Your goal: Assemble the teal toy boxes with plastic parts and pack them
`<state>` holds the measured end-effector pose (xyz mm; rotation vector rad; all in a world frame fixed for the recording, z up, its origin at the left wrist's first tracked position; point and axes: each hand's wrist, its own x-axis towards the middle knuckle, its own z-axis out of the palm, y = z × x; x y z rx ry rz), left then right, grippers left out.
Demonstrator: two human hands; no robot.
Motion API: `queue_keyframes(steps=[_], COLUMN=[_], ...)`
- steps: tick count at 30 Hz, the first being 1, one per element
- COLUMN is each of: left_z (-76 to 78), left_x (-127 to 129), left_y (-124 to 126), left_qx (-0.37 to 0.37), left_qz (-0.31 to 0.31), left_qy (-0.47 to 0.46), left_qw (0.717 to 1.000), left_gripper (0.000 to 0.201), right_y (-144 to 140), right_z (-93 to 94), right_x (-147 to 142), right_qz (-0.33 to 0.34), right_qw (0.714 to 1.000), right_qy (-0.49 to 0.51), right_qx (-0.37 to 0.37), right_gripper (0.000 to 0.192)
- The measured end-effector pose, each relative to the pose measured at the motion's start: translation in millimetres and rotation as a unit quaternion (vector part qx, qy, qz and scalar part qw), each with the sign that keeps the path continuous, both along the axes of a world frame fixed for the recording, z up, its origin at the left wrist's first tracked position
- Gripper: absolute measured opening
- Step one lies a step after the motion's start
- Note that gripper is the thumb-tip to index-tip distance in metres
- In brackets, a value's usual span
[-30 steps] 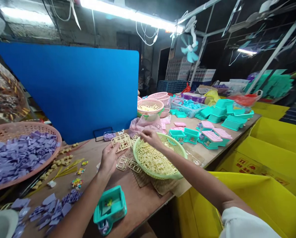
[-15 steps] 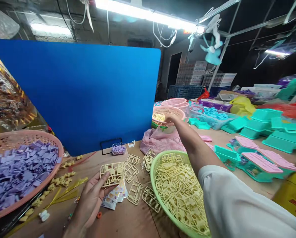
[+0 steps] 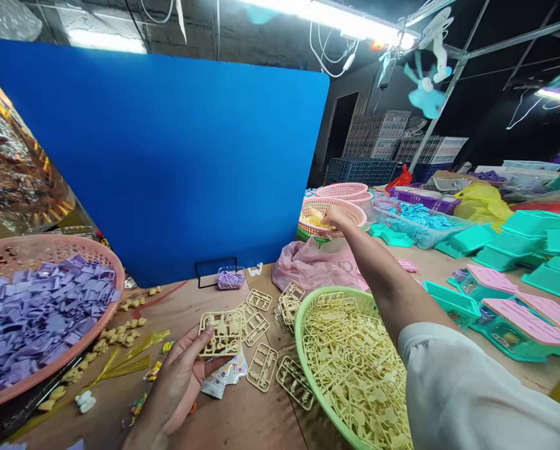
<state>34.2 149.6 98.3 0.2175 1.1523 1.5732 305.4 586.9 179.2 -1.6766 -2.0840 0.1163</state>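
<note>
My left hand holds a cream plastic parts frame just above the wooden table, with small printed sticker packets under its fingers. More cream frames lie loose on the table beside a green basket heaped with the same frames. My right hand stretches far forward over the rim of a pink basket that has yellow pieces inside; its fingers are curled on those pieces, and I cannot tell if it grips one.
A big pink basket of purple pieces stands at the left. A blue divider board blocks the back. A pink plastic bag, teal boxes with pink lids and stacked pink baskets fill the right side.
My right hand left the green basket and reached out to the far pink basket. My left hand dropped toward me with the cream frame. The view swung left and closer.
</note>
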Motion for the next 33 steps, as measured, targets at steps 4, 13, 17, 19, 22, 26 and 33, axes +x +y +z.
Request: queue_keyframes(steps=[4,13,17,19,22,26,33], left_z=[-9.4,-10.1,-6.3,-4.6,0.2,7.8,-1.9], left_x=[-11.9,-1.8,-0.7,1.2,10.2,28.1,43.7], left_y=[-2.1,-7.3,-14.0,-17.5,-24.6,-39.2,-75.5], left_qx=[-0.006,0.017,0.033,0.047,0.072,0.104,0.143], left_qz=[0.018,0.036,0.022,0.01,-0.005,-0.014,-0.036], left_qy=[0.015,0.009,0.009,0.004,-0.004,-0.012,-0.017], left_qw=[1.0,0.999,0.999,0.999,0.997,0.994,0.989], left_gripper=[0.02,0.014,0.015,0.01,0.007,0.007,0.008], right_y=[3.5,-10.8,-30.8,-48.5,-91.8,-189.3,-383.0], right_z=[6.1,19.5,35.9,44.0,44.4,13.4,-46.6], right_x=[12.1,23.6,23.6,22.1,15.3,-3.1,-45.4], right_qz=[-0.058,-0.101,-0.096,-0.076,0.007,0.153,0.331], right_qw=[0.997,0.986,0.968,0.953,0.927,0.873,0.682], right_qy=[0.019,0.13,0.228,0.287,0.374,0.453,0.521], right_qx=[-0.038,0.011,0.045,0.053,0.025,-0.092,-0.391], right_gripper=[0.039,0.035,0.03,0.027,0.026,0.03,0.045])
